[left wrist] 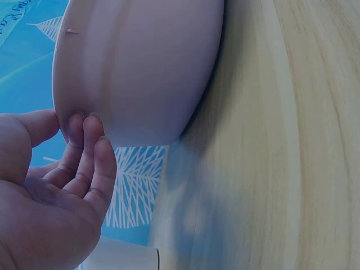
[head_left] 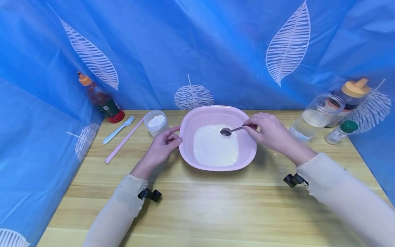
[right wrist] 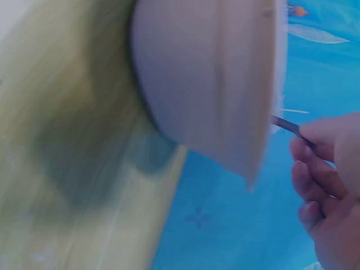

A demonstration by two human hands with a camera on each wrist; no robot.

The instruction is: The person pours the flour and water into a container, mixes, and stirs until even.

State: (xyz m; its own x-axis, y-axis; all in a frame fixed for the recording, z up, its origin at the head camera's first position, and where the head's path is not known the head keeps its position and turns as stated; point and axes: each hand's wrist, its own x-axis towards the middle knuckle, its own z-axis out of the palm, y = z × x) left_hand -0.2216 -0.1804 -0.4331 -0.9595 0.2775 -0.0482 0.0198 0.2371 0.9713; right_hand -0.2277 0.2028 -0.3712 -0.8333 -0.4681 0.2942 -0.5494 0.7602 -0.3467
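A blue sheet (head_left: 234, 58) printed with white leaves hangs behind me and wraps the sides of a pale wooden tabletop (head_left: 216, 209). My arms reach in from below in light sleeves (head_left: 114, 212), a small black device (head_left: 149, 195) at each wrist. Between them, toward the back of the tabletop, sits the pink basin (head_left: 189, 147), a broad layer of white liquid (head_left: 213, 147) across its bottom.

My left hand (head_left: 158, 149) pinches the basin's left rim, thumb at the edge and fingertips against the outer wall just under it. My right hand (head_left: 266, 130) is over the right rim, its fingers closed on a thin handle (head_left: 237, 129).

At the back right, a dark bottle (head_left: 350, 97) with an orange cap stands behind a clear cup (head_left: 308, 121) part-filled with see-through liquid. At the back left is a red-based bottle (head_left: 105, 103) with an orange top. A pink rod (head_left: 124, 140) lies near a clear tub (head_left: 157, 127) of white powder, which is just beside my left hand. Smaller are the green-capped jar (head_left: 337, 134), near the clear cup, and a light-blue fork (head_left: 118, 129) by the rod.

Smallest is the spoon (head_left: 226, 131) whose handle I hold, its bowl over the white liquid; I can't tell whether they touch.
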